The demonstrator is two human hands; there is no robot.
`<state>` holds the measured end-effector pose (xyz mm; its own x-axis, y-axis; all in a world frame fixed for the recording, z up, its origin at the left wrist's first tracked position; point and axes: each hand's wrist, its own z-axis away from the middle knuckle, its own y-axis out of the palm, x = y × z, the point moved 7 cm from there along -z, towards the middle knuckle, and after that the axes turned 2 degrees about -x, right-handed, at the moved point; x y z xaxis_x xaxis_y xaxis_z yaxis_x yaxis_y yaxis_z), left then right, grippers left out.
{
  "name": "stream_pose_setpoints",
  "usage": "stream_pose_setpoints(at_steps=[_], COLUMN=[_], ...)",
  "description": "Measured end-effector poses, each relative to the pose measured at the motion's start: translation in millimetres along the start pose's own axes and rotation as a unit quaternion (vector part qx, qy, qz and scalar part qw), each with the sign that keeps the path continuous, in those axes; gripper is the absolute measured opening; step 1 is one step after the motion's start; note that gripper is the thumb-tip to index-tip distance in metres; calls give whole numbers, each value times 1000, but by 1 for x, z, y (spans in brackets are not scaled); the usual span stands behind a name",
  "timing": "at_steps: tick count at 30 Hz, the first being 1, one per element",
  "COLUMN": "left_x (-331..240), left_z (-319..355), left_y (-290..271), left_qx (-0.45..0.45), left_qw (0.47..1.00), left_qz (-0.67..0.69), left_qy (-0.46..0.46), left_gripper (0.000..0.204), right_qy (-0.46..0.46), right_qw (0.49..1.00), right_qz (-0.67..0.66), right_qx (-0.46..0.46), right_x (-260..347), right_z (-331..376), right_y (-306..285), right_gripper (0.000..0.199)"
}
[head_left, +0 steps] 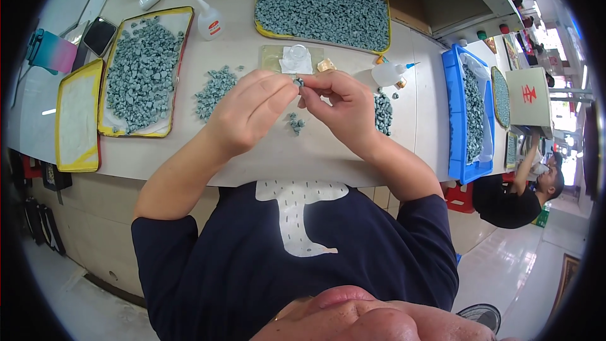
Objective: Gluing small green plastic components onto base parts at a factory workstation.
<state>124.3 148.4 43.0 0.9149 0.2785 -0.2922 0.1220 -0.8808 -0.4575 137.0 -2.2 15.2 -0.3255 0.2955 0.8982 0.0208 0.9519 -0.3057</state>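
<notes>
Both my hands meet over the white table (265,167), fingertips together around a small blue-green stone (298,82). My left hand (255,110) pinches it from the left, its fingers hiding much of the piece. From the other side, the thumb and forefinger of my right hand (341,102) close on it. Just below the fingertips lies a little cluster of similar stones (295,124). A larger loose pile (214,93) spreads beside my left hand, and another pile (383,113) sits by my right wrist. Behind my hands is a flat mat with a small clear round dish (297,59).
Stones fill a yellow-edged tray (142,76) on the left, a big tray (322,6) at the back and a blue crate (456,113) on the right. Two squeeze bottles, one white (209,20) and one blue-tipped (388,74), stand nearby. A co-worker (514,196) is far right.
</notes>
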Motion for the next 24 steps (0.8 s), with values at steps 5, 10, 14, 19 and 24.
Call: stream_pose_setpoints(at_steps=[5,10,14,19,24], left_x=[2,23,24,14,31], left_z=[5,12,25,35,31], left_y=[4,24,47,59,48], left_qx=[-10,64,192,237,184], left_qw=[1000,984,954,947,968], left_qz=[0,80,151,178,91], left_qy=[-16,-148,-176,-127,-143], left_gripper=[29,21,15,13,14], right_qy=[-30,22,57,105,140], right_qw=[994,991,973,890,845], right_qz=[95,114,172,386,435], right_qx=[49,69,140,217,277], right_x=[11,-1,-16,-39,-51], right_z=[-3,-4,-13,-10,1], right_y=[0,-7,-32,-67,-61], right_gripper=[12,10,11,14,13])
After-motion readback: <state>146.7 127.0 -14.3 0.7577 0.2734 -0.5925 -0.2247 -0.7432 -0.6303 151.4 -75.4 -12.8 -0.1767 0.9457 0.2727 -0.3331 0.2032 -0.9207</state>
